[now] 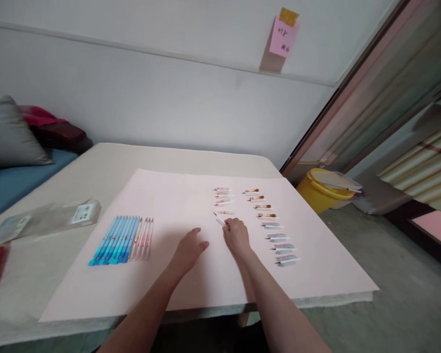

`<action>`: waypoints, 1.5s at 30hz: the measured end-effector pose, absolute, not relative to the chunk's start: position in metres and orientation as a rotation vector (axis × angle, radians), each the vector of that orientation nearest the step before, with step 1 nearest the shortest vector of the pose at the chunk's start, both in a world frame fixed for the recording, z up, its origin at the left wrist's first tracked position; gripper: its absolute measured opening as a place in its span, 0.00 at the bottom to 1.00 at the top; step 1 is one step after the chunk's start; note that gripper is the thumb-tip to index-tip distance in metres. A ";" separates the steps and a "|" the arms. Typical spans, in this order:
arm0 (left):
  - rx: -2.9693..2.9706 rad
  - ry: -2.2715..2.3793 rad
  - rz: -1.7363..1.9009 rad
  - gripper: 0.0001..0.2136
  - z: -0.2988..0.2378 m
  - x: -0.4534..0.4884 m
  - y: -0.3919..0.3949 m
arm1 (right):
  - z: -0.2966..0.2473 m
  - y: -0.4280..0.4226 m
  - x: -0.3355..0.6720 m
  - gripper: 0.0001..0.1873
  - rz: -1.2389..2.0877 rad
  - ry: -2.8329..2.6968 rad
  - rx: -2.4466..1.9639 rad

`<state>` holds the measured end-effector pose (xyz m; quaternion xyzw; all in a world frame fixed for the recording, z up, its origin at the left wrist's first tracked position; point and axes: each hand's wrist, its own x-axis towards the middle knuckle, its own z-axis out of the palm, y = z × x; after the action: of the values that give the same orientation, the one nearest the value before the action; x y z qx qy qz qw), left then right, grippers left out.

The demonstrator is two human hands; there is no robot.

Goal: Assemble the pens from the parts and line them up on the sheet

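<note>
Bare forearms [275,304] reach over the pink sheet [169,196] in the head view. At the sheet's middle, the right hand [237,235] pinches a slim white pen [219,219]; just left of there, the left hand [189,249] has thumb and fingers parted. Blue pens [116,240] lie nearer the sheet's left edge.

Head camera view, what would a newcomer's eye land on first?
Probably the slender bright blue pens lined up on the left of the pale pink sheet. Then the right hand, mid-sheet, its fingers around a slender white pen. Beyond the sheet's right edge, a round yellow bucket stands out.
</note>
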<state>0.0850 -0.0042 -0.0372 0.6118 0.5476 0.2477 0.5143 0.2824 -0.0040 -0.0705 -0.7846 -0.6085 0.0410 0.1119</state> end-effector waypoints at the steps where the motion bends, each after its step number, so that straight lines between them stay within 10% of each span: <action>1: 1.268 1.258 0.602 0.21 -0.038 0.087 -0.007 | -0.070 -0.004 0.279 0.10 0.132 -1.819 -2.296; 10: 0.207 1.083 0.743 0.01 -0.045 0.110 -0.024 | -0.071 -0.017 0.241 0.07 0.299 -2.001 -2.213; 45: 0.046 1.112 1.120 0.05 -0.034 0.057 0.017 | -0.028 -0.047 0.216 0.08 0.434 -2.125 -1.913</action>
<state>0.0573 0.0171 -0.0341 0.0206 0.5000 0.5034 0.7044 0.2156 -0.0468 -0.0284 -0.6563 -0.7291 0.1488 0.1242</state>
